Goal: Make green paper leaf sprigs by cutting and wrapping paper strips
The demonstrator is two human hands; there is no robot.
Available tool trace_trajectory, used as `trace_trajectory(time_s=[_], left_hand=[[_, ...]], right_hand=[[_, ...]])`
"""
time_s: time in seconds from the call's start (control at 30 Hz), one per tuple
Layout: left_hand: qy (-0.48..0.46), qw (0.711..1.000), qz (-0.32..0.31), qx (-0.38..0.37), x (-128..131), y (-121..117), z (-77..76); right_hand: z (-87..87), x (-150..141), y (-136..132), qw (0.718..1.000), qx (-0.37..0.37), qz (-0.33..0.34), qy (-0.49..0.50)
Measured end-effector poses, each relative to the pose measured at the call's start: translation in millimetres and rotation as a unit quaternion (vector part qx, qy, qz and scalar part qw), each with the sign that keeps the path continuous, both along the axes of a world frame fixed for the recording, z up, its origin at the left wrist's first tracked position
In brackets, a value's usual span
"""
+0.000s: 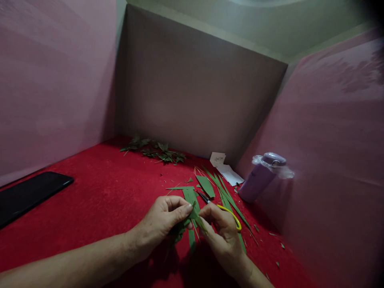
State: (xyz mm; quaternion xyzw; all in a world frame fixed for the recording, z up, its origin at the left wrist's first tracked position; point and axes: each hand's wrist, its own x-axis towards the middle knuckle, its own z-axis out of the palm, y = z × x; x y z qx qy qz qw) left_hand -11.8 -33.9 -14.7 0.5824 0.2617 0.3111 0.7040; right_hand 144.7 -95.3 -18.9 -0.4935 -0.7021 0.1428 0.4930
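My left hand [163, 218] pinches a bunch of green leaves [179, 231] between thumb and fingers, low over the red cloth [99, 204]. Opposite it, my right hand [223, 230] is closed at the fingertips on a folded leaf tip [199, 221] of the same bunch. Just past the right hand lies a pair of scissors with a yellow handle [237, 221] and dark blades [204, 197], partly hidden by that hand. Long cut leaf strips [229, 195] and a broad leaf piece [205, 187] rest on the cloth beyond the hands.
Leafy sprigs [163, 153] lie along the back wall. White papers [230, 175] sit at the back right, near a purple bottle [258, 180] with clear plastic around its neck. A black phone [33, 196] lies at the left. Small leaf scraps [277, 264] dot the right side.
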Motion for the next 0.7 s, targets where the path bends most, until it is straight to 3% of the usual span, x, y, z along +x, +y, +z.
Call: trace_trajectory(time_s=[0.7], left_hand=[[0.009, 0.999, 0.028, -0.027, -0.6, -4.0, 8.3]], right_hand=[[-0.1, -1.3, -1.7, 1.0, 0.025, -0.006, -0.004]])
